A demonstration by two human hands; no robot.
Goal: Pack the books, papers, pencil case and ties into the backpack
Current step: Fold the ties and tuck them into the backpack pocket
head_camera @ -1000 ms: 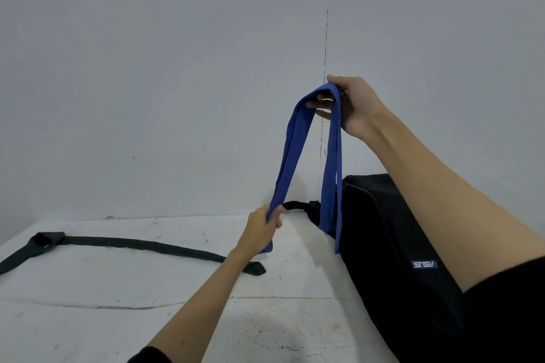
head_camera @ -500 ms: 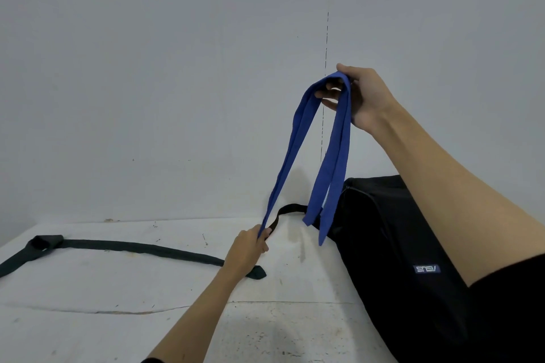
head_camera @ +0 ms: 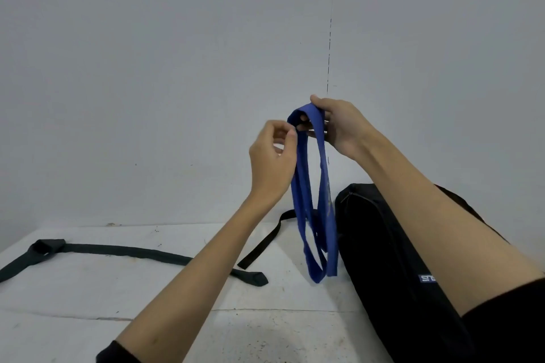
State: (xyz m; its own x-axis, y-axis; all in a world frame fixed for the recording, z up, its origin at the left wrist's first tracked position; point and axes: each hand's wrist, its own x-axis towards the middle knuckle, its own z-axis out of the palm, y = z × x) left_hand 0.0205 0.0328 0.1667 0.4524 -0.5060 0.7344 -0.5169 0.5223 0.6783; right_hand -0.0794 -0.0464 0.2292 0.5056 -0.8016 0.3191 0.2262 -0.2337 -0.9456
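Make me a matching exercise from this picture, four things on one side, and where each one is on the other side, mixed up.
Things:
1. blue tie
2. dark tie
3. backpack
4. backpack strap

Places:
A. lying stretched out flat on the table's left part
B. standing on the table's right side, under the right forearm
C. hanging folded in loops from the right hand, with the left hand at its top
D. trailing loose across the table between the dark tie and the hanging loops

Pairs: 1-C, 2-A, 3-B, 4-D

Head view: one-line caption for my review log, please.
Both hands, right hand and left hand, hold a folded blue tie above the table, beside a black backpack; a dark tie lies flat.
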